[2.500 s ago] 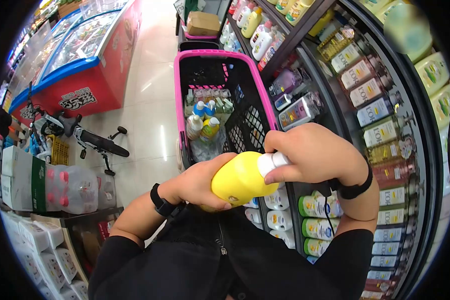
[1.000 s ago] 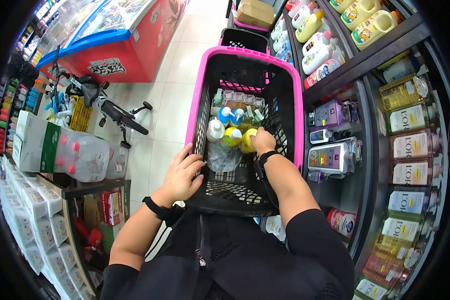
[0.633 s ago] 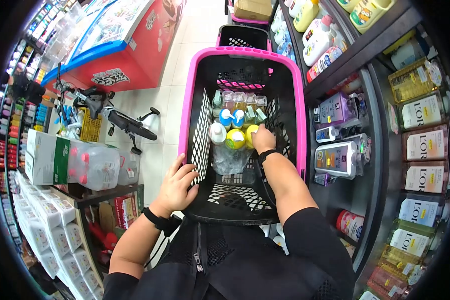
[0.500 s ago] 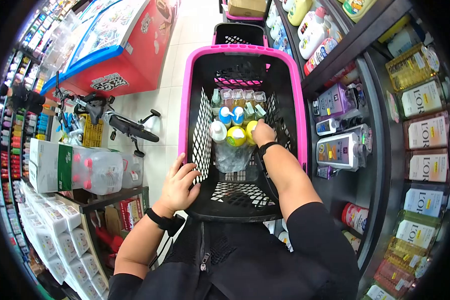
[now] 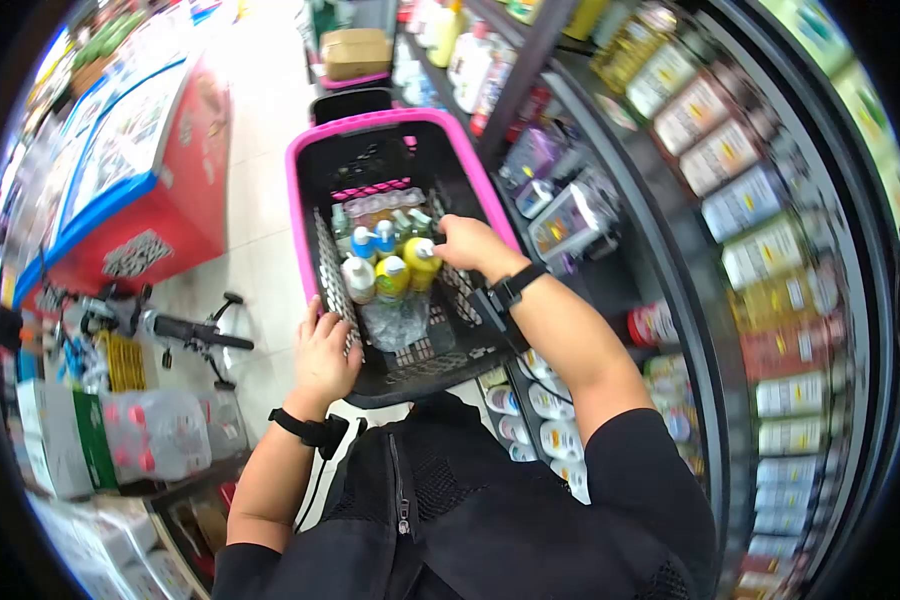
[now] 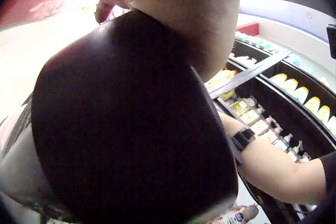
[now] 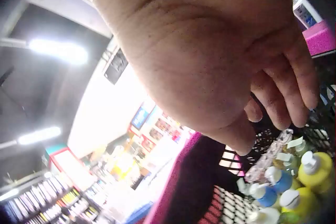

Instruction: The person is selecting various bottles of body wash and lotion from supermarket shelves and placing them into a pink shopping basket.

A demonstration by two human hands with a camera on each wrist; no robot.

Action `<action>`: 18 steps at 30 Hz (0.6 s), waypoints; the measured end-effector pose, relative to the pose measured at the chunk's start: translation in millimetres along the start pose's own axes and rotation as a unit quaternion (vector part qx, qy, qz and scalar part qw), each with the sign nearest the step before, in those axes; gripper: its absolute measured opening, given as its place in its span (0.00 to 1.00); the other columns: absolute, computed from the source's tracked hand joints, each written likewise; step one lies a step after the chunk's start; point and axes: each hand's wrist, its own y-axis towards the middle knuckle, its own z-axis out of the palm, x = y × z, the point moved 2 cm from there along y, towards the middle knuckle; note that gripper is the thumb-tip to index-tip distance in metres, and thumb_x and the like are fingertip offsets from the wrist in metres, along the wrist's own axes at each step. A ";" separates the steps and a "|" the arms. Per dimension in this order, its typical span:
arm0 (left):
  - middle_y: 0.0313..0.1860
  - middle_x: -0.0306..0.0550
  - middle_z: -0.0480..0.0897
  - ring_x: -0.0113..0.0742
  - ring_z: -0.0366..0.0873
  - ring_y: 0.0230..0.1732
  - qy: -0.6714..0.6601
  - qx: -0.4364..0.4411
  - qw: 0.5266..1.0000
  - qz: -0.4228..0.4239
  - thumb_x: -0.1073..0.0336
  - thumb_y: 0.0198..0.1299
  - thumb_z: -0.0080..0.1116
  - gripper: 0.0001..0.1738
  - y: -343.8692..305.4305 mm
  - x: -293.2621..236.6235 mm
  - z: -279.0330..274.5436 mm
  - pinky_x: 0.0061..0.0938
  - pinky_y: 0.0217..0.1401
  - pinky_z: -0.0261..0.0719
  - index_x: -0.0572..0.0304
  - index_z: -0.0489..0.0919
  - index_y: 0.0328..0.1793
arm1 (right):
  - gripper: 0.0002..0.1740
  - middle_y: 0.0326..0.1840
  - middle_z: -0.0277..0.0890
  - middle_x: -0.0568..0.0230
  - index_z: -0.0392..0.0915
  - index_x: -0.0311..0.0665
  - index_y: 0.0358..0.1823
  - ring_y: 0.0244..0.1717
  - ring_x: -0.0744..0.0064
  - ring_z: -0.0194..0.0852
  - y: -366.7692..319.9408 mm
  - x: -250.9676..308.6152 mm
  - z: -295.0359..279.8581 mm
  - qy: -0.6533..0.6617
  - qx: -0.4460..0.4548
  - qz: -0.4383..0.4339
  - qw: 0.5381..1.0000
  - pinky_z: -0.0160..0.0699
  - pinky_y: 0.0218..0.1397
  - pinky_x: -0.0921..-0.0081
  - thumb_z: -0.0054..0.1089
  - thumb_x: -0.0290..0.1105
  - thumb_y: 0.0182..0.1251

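Observation:
A black shopping basket [image 5: 375, 385] with a pink rim [image 5: 296, 220] stands in front of me. Inside it, a yellow pump bottle [image 5: 422, 268] is upright beside a second yellow bottle [image 5: 391, 280], a white-topped bottle [image 5: 358, 279] and two blue-topped bottles [image 5: 364, 243]. My right hand [image 5: 473, 244] hovers near the basket's right side, close to the first yellow bottle; the right wrist view shows its fingers [image 7: 274, 98] loose, holding nothing. My left hand [image 5: 326, 362] rests on the basket's near left corner, fingertips over the rim.
Shelves of pump bottles [image 5: 760, 255] line the right side. A child's bike [image 5: 185, 328] stands on the floor at left, near a red and blue freezer [image 5: 170, 215]. Shrink-wrapped bottles [image 5: 160, 435] sit low left. A second basket [image 5: 352, 104] holding a carton is beyond.
The yellow pump bottle, earlier held in both hands, has been set among the others in the basket. My right hand has let go and lifted rightward. The view has turned to the right.

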 end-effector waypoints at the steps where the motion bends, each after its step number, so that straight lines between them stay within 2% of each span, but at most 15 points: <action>1: 0.58 0.50 0.79 0.62 0.59 0.78 0.020 -0.001 1.000 0.006 0.63 0.52 0.66 0.19 2.2 -2.2 1.7 0.54 0.74 0.63 0.59 0.84 0.51 | 0.22 0.45 0.86 0.45 0.81 0.32 0.50 0.47 0.49 0.86 -30.3 10.4 -11.4 0.042 -0.024 0.003 0.999 0.83 0.52 0.58 0.68 0.40 0.61; 3: 0.57 0.53 0.80 0.62 0.62 0.76 0.012 0.001 0.999 0.031 0.63 0.51 0.67 0.20 -2.0 -2.6 0.0 0.52 0.75 0.62 0.59 0.83 0.52 | 0.20 0.40 0.86 0.53 0.80 0.32 0.50 0.43 0.62 0.86 -101.6 25.6 -15.0 0.183 -0.068 0.061 0.979 0.83 0.47 0.63 0.68 0.40 0.64; 5: 0.58 0.57 0.81 0.65 0.65 0.74 -0.017 -0.029 0.997 0.062 0.69 0.49 0.68 0.22 -2.0 2.2 0.9 0.51 0.77 0.63 0.64 0.83 0.53 | 0.21 0.38 0.85 0.59 0.78 0.34 0.53 0.41 0.71 0.83 -179.5 38.0 -19.1 0.242 -0.097 0.060 0.963 0.81 0.43 0.68 0.68 0.40 0.66; 7: 0.57 0.59 0.81 0.65 0.67 0.72 -0.051 -0.035 0.995 0.081 0.70 0.54 0.65 0.18 -0.3 6.5 5.9 0.51 0.75 0.64 0.67 0.81 0.52 | 0.21 0.39 0.84 0.60 0.76 0.35 0.55 0.40 0.71 0.82 -251.6 23.2 4.6 0.317 -0.104 0.064 0.941 0.80 0.42 0.68 0.67 0.41 0.68; 9: 0.56 0.62 0.80 0.66 0.68 0.70 -0.062 -0.034 0.995 0.070 0.72 0.58 0.62 0.15 -5.7 10.2 9.4 0.51 0.72 0.66 0.71 0.80 0.50 | 0.21 0.40 0.84 0.61 0.75 0.36 0.57 0.40 0.71 0.82 -324.2 -0.1 33.9 0.305 -0.093 0.093 0.943 0.80 0.42 0.68 0.65 0.41 0.70; 10: 0.55 0.64 0.80 0.67 0.69 0.69 -0.063 -0.032 0.995 0.063 0.73 0.60 0.60 0.13 -10.6 8.5 12.3 0.51 0.71 0.67 0.72 0.79 0.50 | 0.21 0.40 0.84 0.61 0.75 0.36 0.57 0.40 0.72 0.82 -359.2 -13.6 50.9 0.306 -0.102 0.140 0.936 0.80 0.43 0.69 0.65 0.41 0.70; 12: 0.58 0.62 0.79 0.68 0.67 0.70 -0.031 -0.063 0.991 0.117 0.69 0.63 0.58 0.14 -28.7 14.0 15.6 0.52 0.72 0.65 0.72 0.79 0.50 | 0.21 0.40 0.84 0.62 0.76 0.36 0.57 0.41 0.72 0.81 -428.9 -27.6 67.4 0.325 -0.127 0.232 0.908 0.80 0.43 0.70 0.66 0.41 0.70; 13: 0.60 0.62 0.78 0.68 0.65 0.72 -0.019 -0.052 0.994 0.098 0.66 0.63 0.59 0.16 -40.0 2.9 9.8 0.53 0.73 0.64 0.72 0.80 0.50 | 0.22 0.41 0.84 0.62 0.76 0.36 0.57 0.41 0.73 0.81 -464.4 -28.1 68.4 0.342 -0.143 0.282 0.885 0.80 0.44 0.71 0.66 0.41 0.70; 14: 0.62 0.62 0.77 0.68 0.64 0.73 0.002 -0.059 0.991 0.124 0.63 0.62 0.59 0.18 -47.9 -2.6 11.4 0.55 0.75 0.62 0.71 0.80 0.51 | 0.21 0.42 0.84 0.63 0.76 0.36 0.58 0.41 0.74 0.81 -499.2 -29.7 64.9 0.299 -0.206 0.313 0.877 0.80 0.43 0.72 0.66 0.39 0.70; 15: 0.63 0.62 0.77 0.69 0.63 0.74 -0.007 -0.069 0.988 0.140 0.64 0.61 0.60 0.17 -57.2 -14.2 10.3 0.57 0.75 0.61 0.71 0.80 0.50 | 0.19 0.41 0.83 0.65 0.76 0.36 0.57 0.40 0.76 0.81 -529.7 -39.2 75.0 0.323 -0.263 0.327 0.848 0.80 0.43 0.74 0.65 0.37 0.70; 17: 0.64 0.61 0.77 0.70 0.63 0.74 -0.012 -0.076 0.979 0.187 0.65 0.61 0.60 0.15 -75.0 -32.9 14.7 0.58 0.75 0.60 0.69 0.79 0.49 | 0.16 0.40 0.82 0.67 0.76 0.36 0.56 0.41 0.78 0.80 -590.4 -28.9 59.8 0.377 -0.359 0.373 0.768 0.80 0.44 0.76 0.64 0.32 0.71; 18: 0.62 0.61 0.77 0.69 0.63 0.74 -0.019 -0.064 0.977 0.205 0.66 0.61 0.60 0.14 -77.8 -49.6 18.0 0.58 0.75 0.60 0.68 0.79 0.48 | 0.15 0.38 0.81 0.68 0.76 0.36 0.55 0.39 0.79 0.79 -618.1 -34.9 59.0 0.384 -0.443 0.340 0.735 0.79 0.43 0.76 0.64 0.30 0.71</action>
